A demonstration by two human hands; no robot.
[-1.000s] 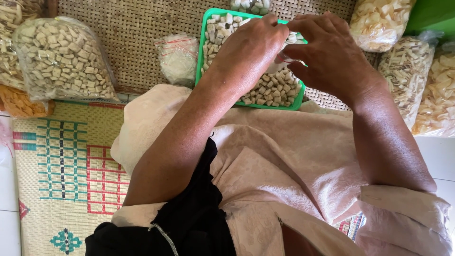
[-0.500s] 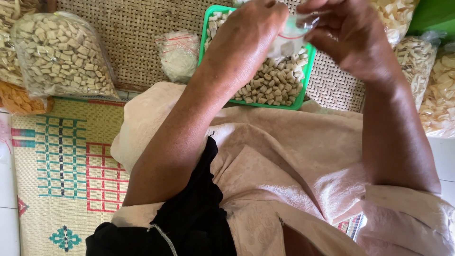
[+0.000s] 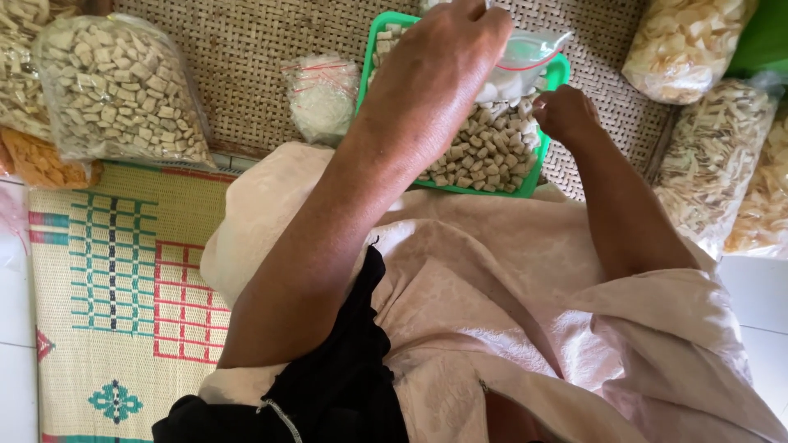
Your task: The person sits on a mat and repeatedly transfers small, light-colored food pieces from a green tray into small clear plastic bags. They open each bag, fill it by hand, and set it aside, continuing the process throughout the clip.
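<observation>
Currently | small clear plastic zip bag (image 3: 525,59) being pinched by left hand (image 3: 439,61) over green plastic tray's (image 3: 554,78) far edge | right hand (image 3: 565,113), closed loosely around nothing visible, being held just below the bag's mouth, nearer the beige cracker pieces (image 3: 488,152)

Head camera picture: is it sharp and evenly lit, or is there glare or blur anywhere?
Head view: soft daylight, mostly sharp; the left hand shows a sheen on its skin, the clear plastic bag it holds glints pale, the right hand over the green tray looks slightly soft, and the top edge crops the left hand's fingers.
</observation>
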